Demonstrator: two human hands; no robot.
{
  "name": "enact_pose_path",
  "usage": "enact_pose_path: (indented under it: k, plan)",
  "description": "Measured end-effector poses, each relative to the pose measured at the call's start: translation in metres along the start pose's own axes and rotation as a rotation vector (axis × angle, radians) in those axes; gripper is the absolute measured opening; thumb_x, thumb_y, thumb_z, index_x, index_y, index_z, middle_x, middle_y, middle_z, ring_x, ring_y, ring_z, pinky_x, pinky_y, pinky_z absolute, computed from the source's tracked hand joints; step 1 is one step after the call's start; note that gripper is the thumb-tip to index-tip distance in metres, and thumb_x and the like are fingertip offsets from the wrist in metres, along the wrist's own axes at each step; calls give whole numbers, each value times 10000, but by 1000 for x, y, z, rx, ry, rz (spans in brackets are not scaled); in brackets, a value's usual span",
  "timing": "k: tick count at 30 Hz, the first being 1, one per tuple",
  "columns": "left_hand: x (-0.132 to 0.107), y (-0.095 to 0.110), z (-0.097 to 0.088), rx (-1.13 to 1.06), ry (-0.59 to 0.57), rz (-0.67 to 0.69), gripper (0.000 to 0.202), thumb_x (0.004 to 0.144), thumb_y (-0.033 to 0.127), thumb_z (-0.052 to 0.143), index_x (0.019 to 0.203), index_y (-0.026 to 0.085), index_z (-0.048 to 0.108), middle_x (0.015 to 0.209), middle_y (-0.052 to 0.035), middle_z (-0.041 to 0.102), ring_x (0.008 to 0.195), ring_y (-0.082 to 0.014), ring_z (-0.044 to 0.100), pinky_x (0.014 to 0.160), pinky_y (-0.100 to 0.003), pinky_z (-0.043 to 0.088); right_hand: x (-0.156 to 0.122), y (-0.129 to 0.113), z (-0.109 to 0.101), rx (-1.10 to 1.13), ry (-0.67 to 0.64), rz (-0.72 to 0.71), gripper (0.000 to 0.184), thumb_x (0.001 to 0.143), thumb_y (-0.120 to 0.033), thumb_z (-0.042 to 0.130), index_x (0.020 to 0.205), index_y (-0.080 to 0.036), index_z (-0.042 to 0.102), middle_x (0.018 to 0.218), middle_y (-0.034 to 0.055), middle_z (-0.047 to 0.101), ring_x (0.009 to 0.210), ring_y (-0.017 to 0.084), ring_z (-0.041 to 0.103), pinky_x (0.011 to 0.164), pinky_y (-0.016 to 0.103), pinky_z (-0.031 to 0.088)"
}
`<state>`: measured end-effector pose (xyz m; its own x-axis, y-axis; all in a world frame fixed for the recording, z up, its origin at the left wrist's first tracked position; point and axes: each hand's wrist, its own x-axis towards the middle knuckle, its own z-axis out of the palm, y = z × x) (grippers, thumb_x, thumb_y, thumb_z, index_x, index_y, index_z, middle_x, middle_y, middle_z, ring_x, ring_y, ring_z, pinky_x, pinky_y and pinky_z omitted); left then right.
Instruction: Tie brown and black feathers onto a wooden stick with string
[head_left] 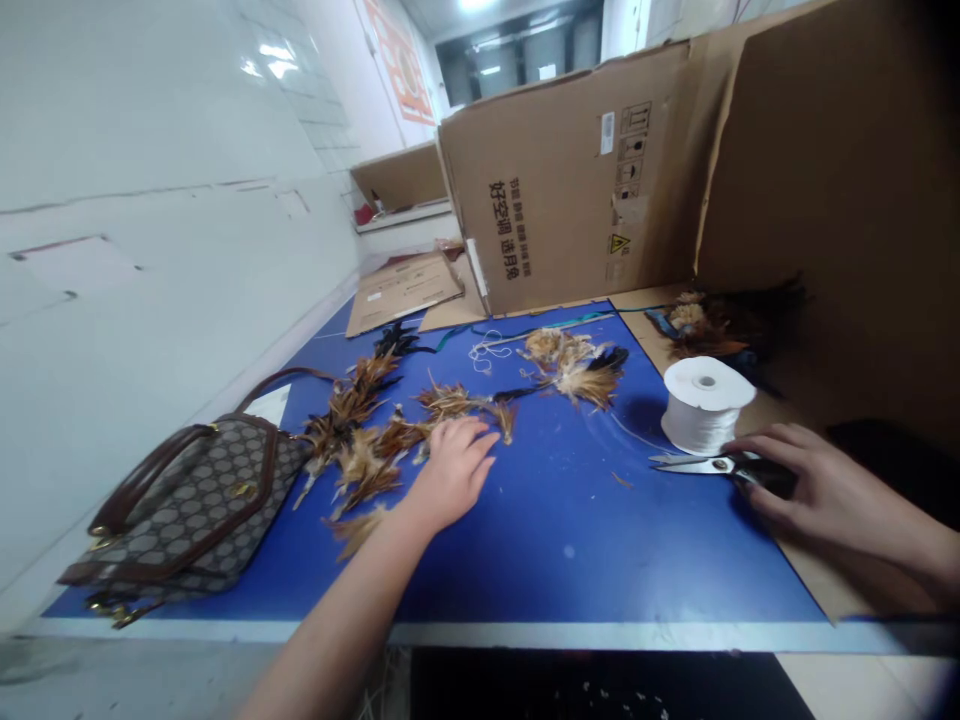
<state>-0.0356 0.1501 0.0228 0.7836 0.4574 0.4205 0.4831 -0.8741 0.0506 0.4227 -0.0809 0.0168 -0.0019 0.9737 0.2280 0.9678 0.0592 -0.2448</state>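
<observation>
My left hand (456, 470) is over the middle of the blue table, fingers stretched out and slightly apart, at the edge of some brown feather bunches (448, 400). Whether its fingertips touch a feather I cannot tell. A small tied feather tuft (505, 420) lies just beyond those fingers. At the right, my right hand (806, 485) is closed around the dark handles of a pair of scissors (701, 465). The blades point left, low over the tabletop. Right behind them stands a white spool of cord (705, 405), with a thin strand trailing left.
More brown and black feathers (360, 390) lie at the left beside a patterned handbag (217, 500). Pale feather bunches (577, 370) and loose white string (487, 350) are farther back. Large cardboard (570, 200) walls the rear and right. Dark feathers (720, 325) sit behind the spool.
</observation>
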Motion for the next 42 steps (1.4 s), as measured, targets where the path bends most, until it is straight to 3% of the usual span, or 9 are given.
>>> enact_pose_path:
  k: [14,22,25,29,30,33,37,39,42]
  plan:
    - [38,33,29,-105,-70,174,320,993,182,547,1291,189,660,1270,-159,661,1301,-327,550,1106,-587,378,-8,10,-22,88,-5,34,494,787,-231,669,1279,-202,694,1118,109,704,1069,276,630,945,395,520]
    - [31,27,40,-149,69,138,285,982,167,577,1251,196,668,1214,-133,689,1226,-292,604,1101,-560,397,-14,24,-28,15,-68,37,507,827,-278,660,1330,-213,677,1138,124,701,1035,274,648,898,397,526]
    - [31,23,42,-157,146,89,280,978,169,591,1244,210,667,1182,-117,696,1171,-277,620,1078,-548,420,-12,20,-33,-162,-7,-14,429,851,-331,653,1261,-215,706,1120,141,694,978,297,655,859,452,515]
    - [31,15,45,-159,217,37,258,973,170,596,1214,209,679,1140,-110,703,1121,-267,629,1055,-535,440,-3,-14,-33,-254,180,-113,306,894,-360,646,1166,-229,698,1143,135,682,996,307,656,877,475,513]
    - [31,12,47,-161,226,27,254,974,172,594,1209,210,682,1134,-109,704,1116,-267,630,1051,-535,442,1,-25,-31,-235,256,-89,346,890,-382,673,1198,-226,678,1163,135,683,1000,303,663,885,465,526]
    - [28,8,51,-187,231,8,235,978,180,591,1188,210,692,1113,-103,708,1089,-259,634,1024,-520,456,15,-52,-19,-193,484,109,809,802,-566,765,1468,-181,512,1259,183,649,1079,350,660,898,473,570]
    - [22,7,52,-229,233,-26,204,987,197,584,1148,214,707,1082,-91,715,1052,-247,640,999,-504,465,38,-65,-6,-136,477,255,1246,701,-679,805,1655,-166,189,1419,223,572,1293,440,552,1025,566,541]
    - [20,6,50,-242,240,-50,200,990,201,576,1139,212,710,1076,-88,716,1050,-244,641,998,-499,465,46,-64,-3,-128,452,244,1140,781,-628,765,1657,-175,193,1496,234,502,1380,442,485,1117,562,483]
    - [20,4,46,-260,260,-77,196,991,197,566,1120,207,714,1060,-86,717,1039,-237,641,992,-485,469,52,-58,-2,-124,450,201,795,890,-531,675,1574,-241,393,1532,210,449,1395,405,495,1138,498,477]
